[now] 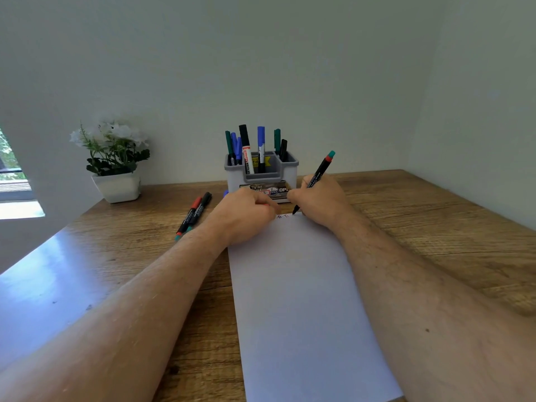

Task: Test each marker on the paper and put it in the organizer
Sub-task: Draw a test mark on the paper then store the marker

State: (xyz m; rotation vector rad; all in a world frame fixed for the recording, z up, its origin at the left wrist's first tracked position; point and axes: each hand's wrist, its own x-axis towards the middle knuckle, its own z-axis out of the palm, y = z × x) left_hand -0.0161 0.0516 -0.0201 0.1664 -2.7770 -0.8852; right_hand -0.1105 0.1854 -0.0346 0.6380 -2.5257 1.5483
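Before me I see a wooden table [420, 216], brown with a pronounced grain, set into the corner of two pale walls; its left part carries a bright sheen. Directly on it lie: a white sheet of paper [304, 300], running lengthwise from the near edge toward the far side, with small red marks at its far end; a grey desk organizer [261, 177], standing upright just beyond the paper's far end; two capped markers [193, 214], side by side and touching, left of the organizer, laid diagonally; and a white pot of white flowers [116, 187] at the far left, near the wall. Both forearms rest across the table and paper.
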